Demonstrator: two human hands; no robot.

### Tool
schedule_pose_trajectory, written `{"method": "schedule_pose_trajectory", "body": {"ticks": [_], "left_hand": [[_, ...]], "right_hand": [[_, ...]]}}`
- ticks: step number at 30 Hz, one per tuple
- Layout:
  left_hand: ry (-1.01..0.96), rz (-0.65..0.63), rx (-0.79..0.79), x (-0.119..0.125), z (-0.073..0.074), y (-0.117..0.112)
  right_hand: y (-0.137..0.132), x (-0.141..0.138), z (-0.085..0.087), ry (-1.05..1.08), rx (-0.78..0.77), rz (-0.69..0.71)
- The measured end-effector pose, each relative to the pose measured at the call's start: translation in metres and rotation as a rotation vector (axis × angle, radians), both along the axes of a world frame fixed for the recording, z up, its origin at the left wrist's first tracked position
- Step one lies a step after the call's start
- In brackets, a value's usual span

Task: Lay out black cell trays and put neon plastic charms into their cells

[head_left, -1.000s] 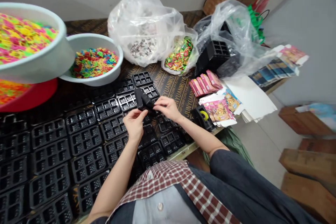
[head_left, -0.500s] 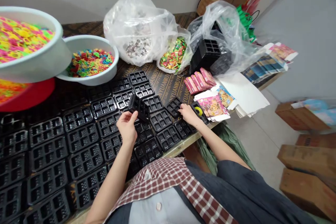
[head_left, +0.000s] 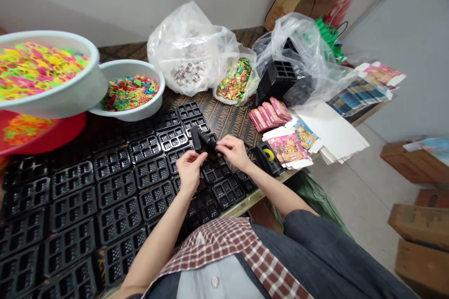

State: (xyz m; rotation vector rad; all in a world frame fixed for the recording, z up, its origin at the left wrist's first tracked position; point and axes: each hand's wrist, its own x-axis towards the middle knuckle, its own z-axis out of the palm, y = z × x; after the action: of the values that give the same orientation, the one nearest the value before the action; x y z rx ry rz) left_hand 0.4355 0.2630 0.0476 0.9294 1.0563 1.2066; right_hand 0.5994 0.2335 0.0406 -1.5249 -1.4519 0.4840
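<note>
My left hand (head_left: 190, 171) and my right hand (head_left: 234, 150) meet above the table, both pinching a small stack of black plastic trays (head_left: 202, 140) held tilted just over the laid-out trays. Fingers of both hands are closed on the stack's edges. Beneath them, several black compartment trays (head_left: 115, 188) lie side by side in rows across the dark table (head_left: 231, 117). A black tape dispenser (head_left: 267, 155) with a yellow roll sits just right of my right wrist.
Two white basins of colourful small pieces (head_left: 130, 89) (head_left: 42, 71) stand at the back left over a red basin (head_left: 52, 133). Clear bags (head_left: 191, 51) hold grey pieces, candies (head_left: 236, 79) and black trays (head_left: 284, 77). Pink packets (head_left: 271, 113) and printed cartons (head_left: 293, 142) lie right. Cardboard boxes (head_left: 417, 224) sit on the floor.
My right hand came back from the table's right edge, where it had set a tray down, to the stack in my left hand. The camera tilted slightly.
</note>
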Motion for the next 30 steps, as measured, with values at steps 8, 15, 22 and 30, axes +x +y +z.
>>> {"method": "schedule_pose_trajectory", "body": {"ticks": [8, 15, 22, 30], "left_hand": [[0.008, 0.159, 0.051, -0.026, -0.007, 0.020], [0.008, 0.231, 0.008, -0.035, -0.013, 0.022], [0.009, 0.186, 0.006, -0.027, -0.017, 0.018], [-0.019, 0.220, -0.025, -0.033, -0.017, 0.018]], "right_hand": [[0.064, 0.069, -0.045, -0.679, -0.519, -0.038], [0.022, 0.063, -0.053, -0.789, -0.621, -0.132], [0.019, 0.046, -0.057, -0.705, -0.625, -0.275], [0.000, 0.074, -0.043, -0.770, -0.603, -0.057]]}}
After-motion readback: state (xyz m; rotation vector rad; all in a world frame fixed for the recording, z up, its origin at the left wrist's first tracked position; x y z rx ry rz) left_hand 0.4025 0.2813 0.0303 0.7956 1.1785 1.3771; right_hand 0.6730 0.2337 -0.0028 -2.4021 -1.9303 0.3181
